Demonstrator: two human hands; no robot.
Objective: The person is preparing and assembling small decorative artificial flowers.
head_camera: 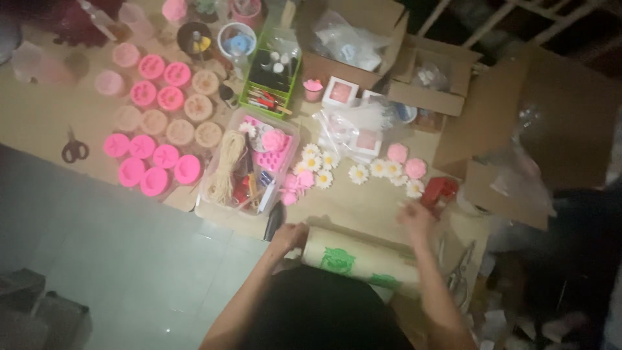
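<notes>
A roll of tan paper with green prints lies across my lap at the near edge of the brown work mat. My left hand rests curled on the roll's left end. My right hand is blurred, fingers spread, just past the roll's right end and next to a small red object. White daisy-shaped pieces and small pink flower shapes lie scattered beyond the roll.
Several pink and tan round moulds fill the left of the mat, with scissors beside them. A clear tray holds twine and bits. A green basket, small gift boxes and open cardboard boxes stand behind. Pliers lie at right.
</notes>
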